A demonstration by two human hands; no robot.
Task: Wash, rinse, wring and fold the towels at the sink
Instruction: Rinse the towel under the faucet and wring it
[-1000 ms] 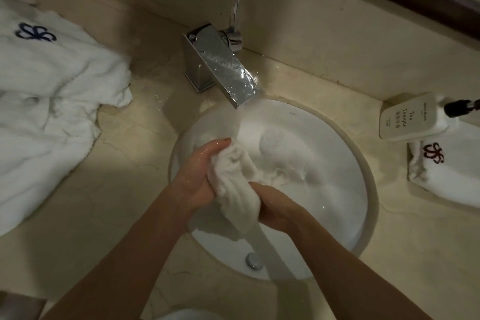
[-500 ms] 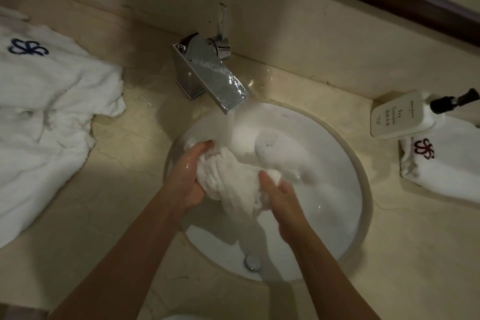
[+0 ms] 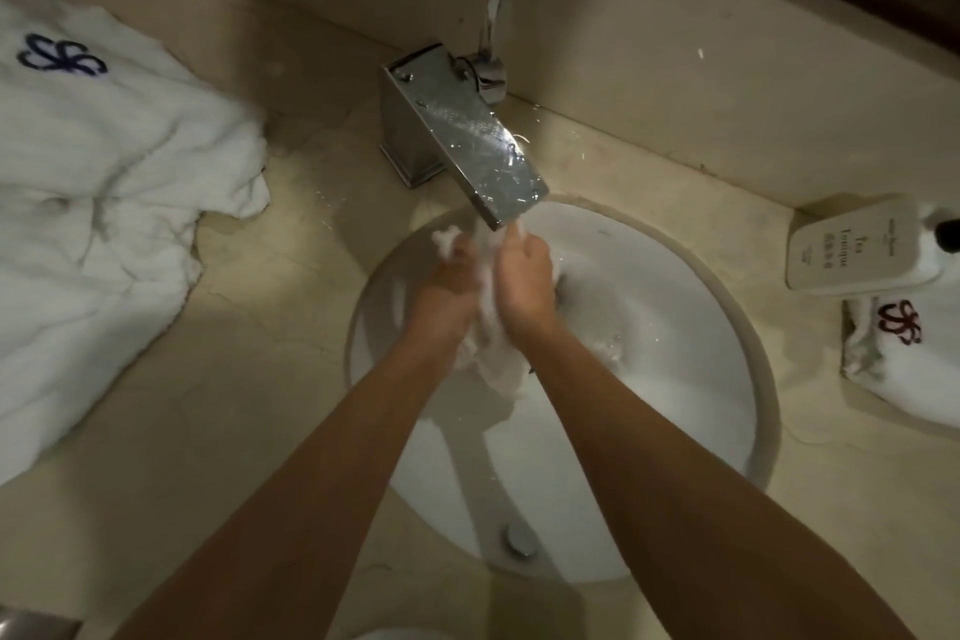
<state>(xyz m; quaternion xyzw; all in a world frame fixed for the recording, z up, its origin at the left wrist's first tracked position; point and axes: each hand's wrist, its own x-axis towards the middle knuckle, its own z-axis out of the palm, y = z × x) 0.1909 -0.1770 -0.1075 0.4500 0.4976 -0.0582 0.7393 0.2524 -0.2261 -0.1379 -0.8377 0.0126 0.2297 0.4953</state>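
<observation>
- Under the spout of the faucet [image 3: 457,140], my left hand [image 3: 449,283] and right hand [image 3: 524,283] both grip the small towel [image 3: 493,359], fingers curled round it, palms facing each other with the cloth bunched between them.
- The towel's upper end sits right below the spout, and its tail hangs down into the sink [image 3: 675,431]. If my wet grip slackens, I judge it drops into the bowl and I start rinsing again.
- My knuckles are very near the metal spout, so a hard rub upward could knock them on it.
- Droplets already lie on the bench [image 3: 291,327] around the faucet. More splashing could wet the large white towel [image 3: 104,203] to my left, or the folded towel [image 3: 904,364] and the soap bottle [image 3: 852,244] to my right.
</observation>
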